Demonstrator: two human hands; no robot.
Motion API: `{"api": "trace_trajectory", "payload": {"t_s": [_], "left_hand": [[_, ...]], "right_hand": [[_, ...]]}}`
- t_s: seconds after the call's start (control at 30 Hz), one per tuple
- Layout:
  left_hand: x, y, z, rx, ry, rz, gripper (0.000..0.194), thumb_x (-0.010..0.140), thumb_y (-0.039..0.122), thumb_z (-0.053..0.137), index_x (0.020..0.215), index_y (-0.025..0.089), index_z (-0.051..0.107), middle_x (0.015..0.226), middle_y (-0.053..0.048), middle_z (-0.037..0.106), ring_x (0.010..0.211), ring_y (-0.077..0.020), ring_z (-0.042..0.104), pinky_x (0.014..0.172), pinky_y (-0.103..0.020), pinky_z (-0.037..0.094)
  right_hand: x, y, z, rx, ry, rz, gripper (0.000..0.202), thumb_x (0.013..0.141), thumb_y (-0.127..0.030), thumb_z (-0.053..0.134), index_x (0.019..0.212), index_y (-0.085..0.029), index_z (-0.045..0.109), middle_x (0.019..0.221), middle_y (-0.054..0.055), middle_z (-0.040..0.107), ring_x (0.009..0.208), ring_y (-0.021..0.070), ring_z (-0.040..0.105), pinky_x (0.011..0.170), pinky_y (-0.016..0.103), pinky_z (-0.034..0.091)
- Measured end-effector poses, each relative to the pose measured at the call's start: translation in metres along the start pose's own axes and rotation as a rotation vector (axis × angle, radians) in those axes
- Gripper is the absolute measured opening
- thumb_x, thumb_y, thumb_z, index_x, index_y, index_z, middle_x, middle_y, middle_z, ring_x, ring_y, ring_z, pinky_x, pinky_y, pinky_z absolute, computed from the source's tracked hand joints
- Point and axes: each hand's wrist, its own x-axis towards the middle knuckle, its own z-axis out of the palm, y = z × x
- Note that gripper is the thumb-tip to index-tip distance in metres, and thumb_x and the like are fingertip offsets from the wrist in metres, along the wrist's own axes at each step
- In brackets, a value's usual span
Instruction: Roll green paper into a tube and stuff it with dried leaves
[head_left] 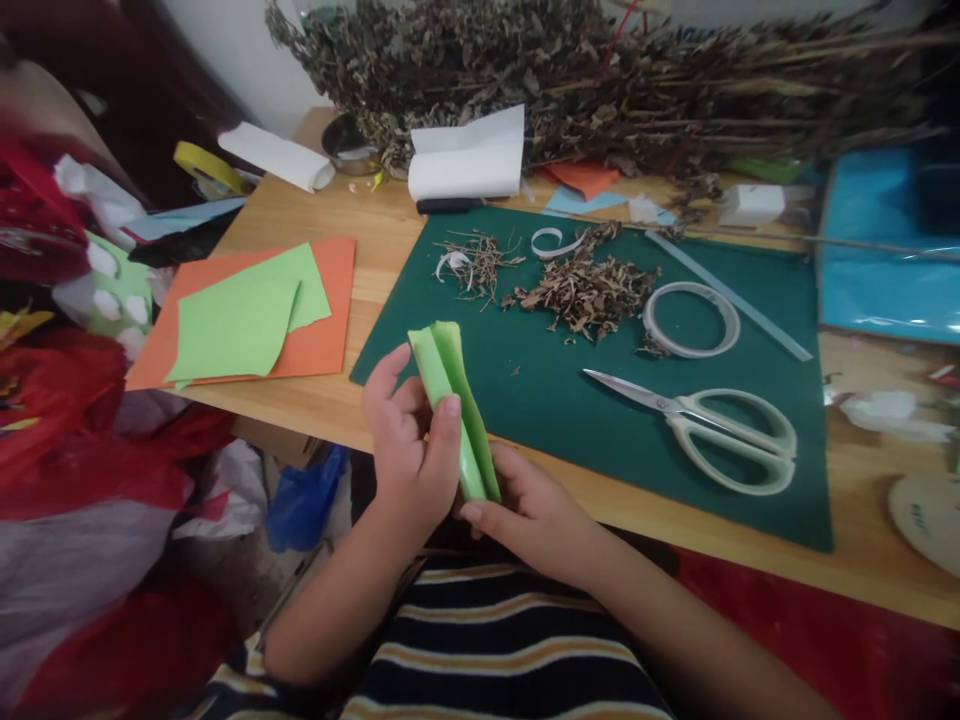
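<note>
A green paper [463, 425], folded or rolled lengthwise into a narrow strip, is held over the table's front edge. My left hand [416, 440] grips its left side, thumb on the front. At its lower end, my right hand [529, 505] pinches the paper. Behind it, on the dark green mat [525, 385], lie a heap of dried leaves [589, 290], a small pile of thin stems [484, 265], a roll of clear tape [691, 320] and scissors [712, 435] with pale handles, their blades together.
Orange paper [330, 300] with green sheets [232, 325] on it lies at the left. Bundled dried plants [600, 80] span the back, beside white paper [465, 170]. A blue package [885, 250] is at the right. Bags [97, 440] crowd the floor at left.
</note>
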Motion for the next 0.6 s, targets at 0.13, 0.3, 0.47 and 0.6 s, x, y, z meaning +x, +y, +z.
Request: {"api": "trace_trajectory", "payload": {"t_s": [0.13, 0.3, 0.47, 0.6], "left_hand": [[0.006, -0.011, -0.005, 0.303, 0.115, 0.275, 0.059, 0.077, 0.017, 0.053, 0.126, 0.03, 0.023, 0.111, -0.008, 0.042, 0.078, -0.0134, 0.052, 0.057, -0.025, 0.046], [0.017, -0.014, -0.018, 0.791, 0.007, 0.566, 0.024, 0.078, 0.031, 0.053, 0.101, 0.025, 0.055, 0.119, -0.011, 0.038, 0.113, -0.0305, 0.034, 0.09, -0.049, 0.032], [0.027, -0.014, -0.023, 0.879, -0.27, 0.78, 0.041, 0.075, 0.055, 0.045, 0.103, 0.027, 0.055, 0.117, -0.01, 0.048, 0.115, -0.0308, 0.036, 0.092, -0.052, 0.027], [0.035, -0.015, -0.02, 0.849, -0.63, 0.885, 0.037, 0.076, 0.049, 0.05, 0.104, 0.025, 0.054, 0.111, -0.006, 0.057, 0.112, -0.0279, 0.043, 0.093, -0.051, 0.028]], "right_hand": [[0.002, -0.002, -0.002, -0.186, 0.107, -0.113, 0.041, 0.079, -0.025, 0.047, 0.119, -0.02, 0.038, 0.112, 0.008, 0.055, 0.101, 0.0182, 0.052, 0.085, 0.036, 0.042], [0.001, -0.005, -0.013, -0.377, 0.201, -0.087, 0.05, 0.081, -0.026, 0.044, 0.127, -0.019, 0.029, 0.108, 0.008, 0.059, 0.086, 0.0174, 0.06, 0.075, 0.034, 0.048], [0.006, -0.017, -0.037, -0.611, 0.106, -0.05, 0.036, 0.083, -0.025, 0.041, 0.119, -0.019, 0.042, 0.107, 0.007, 0.061, 0.088, 0.0193, 0.06, 0.072, 0.032, 0.046], [0.012, -0.021, -0.051, -0.817, 0.025, -0.021, 0.023, 0.084, -0.023, 0.038, 0.096, -0.017, 0.057, 0.091, 0.006, 0.065, 0.078, 0.0186, 0.06, 0.065, 0.029, 0.043]]}}
